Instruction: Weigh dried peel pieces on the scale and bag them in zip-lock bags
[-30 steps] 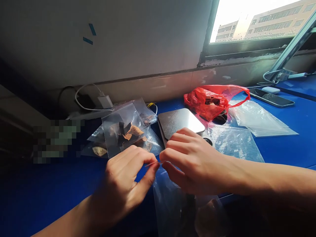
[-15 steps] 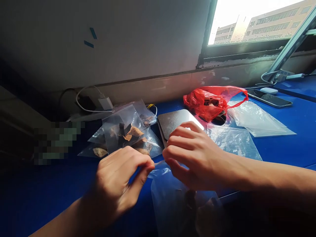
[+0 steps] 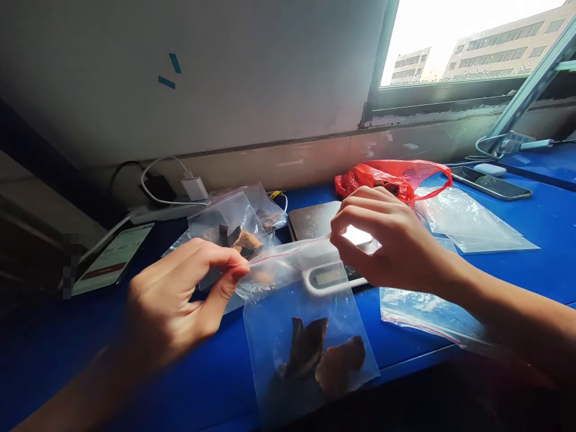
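A clear zip-lock bag (image 3: 265,324) hangs between my hands, its top strip with a red line stretched across. Inside the bag lie several dark brown, shard-like pieces (image 3: 339,366). My left hand (image 3: 184,294) pinches the strip's left end between thumb and forefinger. The right end is pinched by my right hand (image 3: 382,234). Behind the bag sits a small scale (image 3: 310,219) with a metal plate, partly covered by my right hand and the bag. Left of the scale, more filled zip-lock bags (image 3: 225,210) lie in a heap, holding brown and dark pieces.
A red plastic bag (image 3: 432,174) stands behind my right hand. Flat clear bags (image 3: 477,222) lie to the right, others (image 3: 423,312) under my right forearm. One phone (image 3: 492,182) rests at back right, another with a lit screen (image 3: 114,255) at left. A white charger (image 3: 194,187) stands near the wall.
My hands have moved apart, the left one leftward, the right one up and rightward. The bag's top strip is now stretched out and the bag hangs higher, its pieces showing clearly.
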Motion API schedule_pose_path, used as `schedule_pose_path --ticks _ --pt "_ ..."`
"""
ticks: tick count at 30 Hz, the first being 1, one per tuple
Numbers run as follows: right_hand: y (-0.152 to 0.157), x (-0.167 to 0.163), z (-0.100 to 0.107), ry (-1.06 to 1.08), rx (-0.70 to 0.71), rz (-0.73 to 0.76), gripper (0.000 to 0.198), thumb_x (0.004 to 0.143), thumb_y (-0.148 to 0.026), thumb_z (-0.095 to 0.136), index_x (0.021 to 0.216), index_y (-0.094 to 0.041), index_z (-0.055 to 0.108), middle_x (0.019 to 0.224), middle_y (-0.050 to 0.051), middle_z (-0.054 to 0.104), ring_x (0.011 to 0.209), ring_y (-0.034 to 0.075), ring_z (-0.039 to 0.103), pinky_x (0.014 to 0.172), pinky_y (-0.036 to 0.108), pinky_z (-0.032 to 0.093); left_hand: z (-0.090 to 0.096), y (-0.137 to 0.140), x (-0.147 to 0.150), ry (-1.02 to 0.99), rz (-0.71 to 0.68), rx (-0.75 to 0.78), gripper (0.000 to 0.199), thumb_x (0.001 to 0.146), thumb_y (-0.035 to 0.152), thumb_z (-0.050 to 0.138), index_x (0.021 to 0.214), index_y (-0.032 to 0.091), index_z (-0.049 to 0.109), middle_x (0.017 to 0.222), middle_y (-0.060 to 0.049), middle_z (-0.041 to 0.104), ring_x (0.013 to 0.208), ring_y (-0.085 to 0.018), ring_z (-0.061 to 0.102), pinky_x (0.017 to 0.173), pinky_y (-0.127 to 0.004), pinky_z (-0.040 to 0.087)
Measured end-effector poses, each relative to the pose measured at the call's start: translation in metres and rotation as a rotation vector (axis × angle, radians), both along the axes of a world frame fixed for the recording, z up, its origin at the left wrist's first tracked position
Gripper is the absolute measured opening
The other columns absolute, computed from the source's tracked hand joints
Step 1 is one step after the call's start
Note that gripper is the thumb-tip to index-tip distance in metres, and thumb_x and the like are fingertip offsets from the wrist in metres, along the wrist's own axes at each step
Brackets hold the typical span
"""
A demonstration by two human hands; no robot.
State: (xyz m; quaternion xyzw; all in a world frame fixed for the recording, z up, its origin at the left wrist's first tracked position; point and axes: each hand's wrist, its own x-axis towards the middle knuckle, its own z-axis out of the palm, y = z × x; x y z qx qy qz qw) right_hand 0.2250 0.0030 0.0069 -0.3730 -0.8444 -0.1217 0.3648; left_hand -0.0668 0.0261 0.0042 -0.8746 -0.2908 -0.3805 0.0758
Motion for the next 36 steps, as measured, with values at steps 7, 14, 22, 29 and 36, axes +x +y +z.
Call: schedule_pose_path --ticks 7,14,22,29,36 --pt "0.007 0.001 -0.007 0.211 0.001 -0.001 0.006 0.093 -0.015 0.058 0.092 -0.021 0.060 0.086 0.003 0.068 0.077 0.017 0.061 0.071 0.031 0.047 -0.001 0.012 -0.002 -0.056 0.059 -0.053 0.011 0.098 0.021 0.057 0.091 0.021 0.066 0.081 0.006 0.068 0.068 -0.010 0.064 0.063 -0.020 0.048" --pt "-0.011 -0.038 -0.025 -0.159 -0.105 0.156 0.011 0.097 -0.017 0.055 0.093 -0.016 0.065 0.085 0.005 0.064 0.075 0.017 0.051 0.069 0.031 0.041 -0.017 -0.012 0.018 0.079 -0.288 -0.043 0.013 0.094 0.006 0.059 0.099 0.017 0.062 0.081 -0.001 0.068 0.074 -0.014 0.065 0.071 -0.027 0.053" --pt "-0.012 -0.043 -0.026 -0.120 -0.084 0.212 0.021 0.097 -0.013 0.047 0.083 -0.014 0.063 0.070 0.000 0.054 0.063 0.014 0.042 0.062 0.029 0.034 -0.025 -0.015 0.019 0.038 -0.290 -0.113 0.012 0.096 0.008 0.059 0.100 0.019 0.061 0.083 -0.001 0.067 0.076 -0.015 0.064 0.072 -0.028 0.051" --pt "-0.010 -0.048 -0.033 -0.134 0.023 0.222 0.022 0.097 -0.014 0.045 0.080 -0.015 0.059 0.067 -0.001 0.049 0.059 0.013 0.039 0.058 0.029 0.031 -0.023 -0.016 0.019 0.077 -0.251 -0.058 0.011 0.093 0.008 0.062 0.095 0.019 0.062 0.081 0.000 0.068 0.073 -0.016 0.064 0.070 -0.029 0.049" --pt "-0.005 -0.032 -0.028 -0.011 -0.014 0.177 0.013 0.091 -0.012 0.054 0.080 -0.016 0.059 0.070 -0.001 0.053 0.060 0.012 0.040 0.059 0.028 0.033 -0.006 -0.008 0.009 0.005 -0.142 -0.044 0.010 0.094 0.015 0.062 0.091 0.024 0.064 0.079 0.004 0.067 0.070 -0.013 0.064 0.066 -0.026 0.049"
